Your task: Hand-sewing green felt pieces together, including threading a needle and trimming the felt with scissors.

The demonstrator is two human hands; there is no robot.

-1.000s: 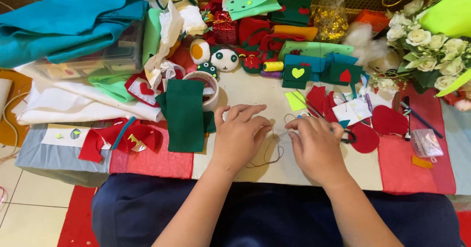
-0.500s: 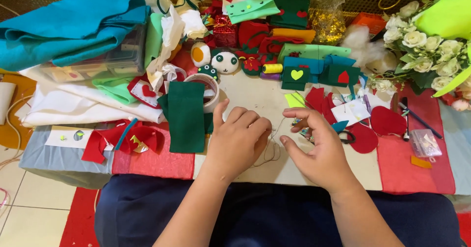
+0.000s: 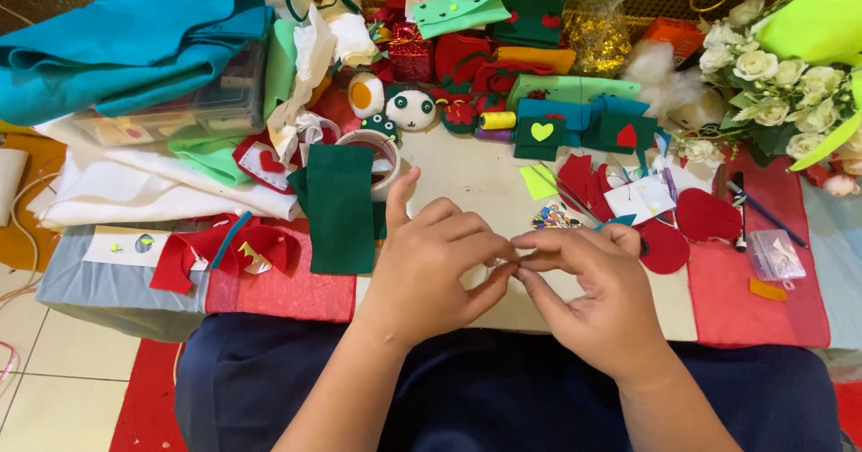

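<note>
Both hands meet fingertip to fingertip over the worktop (image 3: 485, 183): left hand (image 3: 431, 268), right hand (image 3: 597, 299). Something very fine is pinched between them, too small to identify, lying crosswise, equally near each.

A tiny, thin thing, too small to identify, is pinched between the fingertips of the left hand (image 3: 431, 268) and the right hand (image 3: 588, 295); it sits at the table's near edge, at six o'clock from the roll of tape (image 3: 382, 151); a dark green felt strip (image 3: 339, 205) lies flat at ten o'clock of the left hand.
</note>
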